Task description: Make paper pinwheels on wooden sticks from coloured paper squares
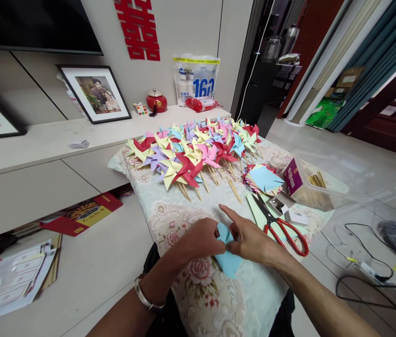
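A light blue paper pinwheel piece (pixel 229 263), with part of it folded in, lies over the near part of the floral tablecloth. On its left side my left hand (pixel 203 238) is closed, fingers pinching the paper near its middle. From the right my right hand (pixel 250 238) grips the same paper between thumb and curled fingers, its index finger stretched forward. The paper's centre is partly hidden by my fingers. Beyond my hands stand many finished paper pinwheels (pixel 187 171) on sticks, in red, yellow, pink, purple and blue. Several loose wooden sticks (pixel 234 190) lie just in front of them.
Right of my hands are red-handled scissors (pixel 271 219), a small white box (pixel 296 217) and a stack of cut paper squares (pixel 264 179). A clear plastic bin (pixel 338 194) holds sticks at the table's right edge. A cabinet (pixel 40 145) runs along the left; cables and a power strip (pixel 373 274) lie right.
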A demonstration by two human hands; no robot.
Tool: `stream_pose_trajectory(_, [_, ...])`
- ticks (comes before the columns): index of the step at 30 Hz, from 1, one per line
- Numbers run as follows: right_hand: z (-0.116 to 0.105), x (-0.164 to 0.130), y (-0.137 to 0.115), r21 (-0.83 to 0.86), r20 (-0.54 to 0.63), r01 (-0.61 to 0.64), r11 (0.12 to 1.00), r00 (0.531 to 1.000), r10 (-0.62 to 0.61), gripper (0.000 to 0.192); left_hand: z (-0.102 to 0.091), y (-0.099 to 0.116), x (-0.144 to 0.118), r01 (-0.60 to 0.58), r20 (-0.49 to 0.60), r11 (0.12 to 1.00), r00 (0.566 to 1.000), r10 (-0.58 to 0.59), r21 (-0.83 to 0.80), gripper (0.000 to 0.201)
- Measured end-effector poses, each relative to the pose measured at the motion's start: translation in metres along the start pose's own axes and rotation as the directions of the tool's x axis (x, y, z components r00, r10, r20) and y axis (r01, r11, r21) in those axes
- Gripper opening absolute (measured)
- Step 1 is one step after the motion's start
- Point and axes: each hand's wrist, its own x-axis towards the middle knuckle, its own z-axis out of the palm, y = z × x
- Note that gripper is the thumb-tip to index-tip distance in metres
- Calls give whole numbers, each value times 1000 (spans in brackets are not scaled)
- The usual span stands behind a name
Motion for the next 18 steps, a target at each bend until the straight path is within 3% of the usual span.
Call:
stream_pose_trajectory(9, [5,0,1,-17,-24,-15,1000,1000,14,99,3,-5,5,-6,7,1000,1000,6,-28,19])
stream_pose_trajectory(18, [2,-2,5,223,-56,-67,973,995,81,97,3,-20,7,11,19,979,1000,-8,-202,6])
